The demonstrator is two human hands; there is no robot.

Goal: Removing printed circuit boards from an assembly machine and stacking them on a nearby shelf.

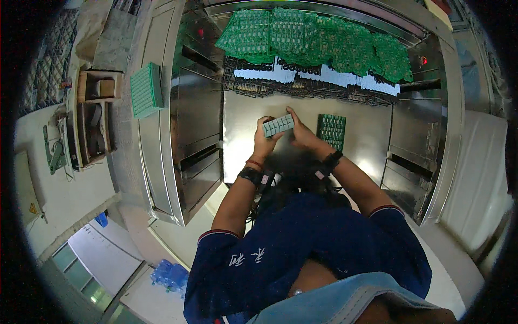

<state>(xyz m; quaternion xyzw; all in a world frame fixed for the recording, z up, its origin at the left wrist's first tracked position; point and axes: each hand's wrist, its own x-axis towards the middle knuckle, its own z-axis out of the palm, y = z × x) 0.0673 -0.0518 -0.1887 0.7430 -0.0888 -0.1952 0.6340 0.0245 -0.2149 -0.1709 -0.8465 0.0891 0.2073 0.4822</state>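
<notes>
Over a pale metal work surface (307, 103), I hold a small light-grey block (278, 126) marked off into two rows of little rectangles. My left hand (264, 141) grips its left end, with the thumb along the near side. Around its right end, the fingers of my right hand (303, 135) are closed, the index finger reaching over the far corner. The block is tilted, with its right end slightly farther away. A dark green circuit board panel (331, 131) with rows of small parts lies flat just right of my right hand.
Green circuit board panels (315, 40) lie overlapping along the back, above rows of dark strip-like parts (307, 89). Slotted metal side walls (199, 124) enclose the surface left and right. Outside on the left are a green gridded block (146, 90) and a wooden box (96, 119).
</notes>
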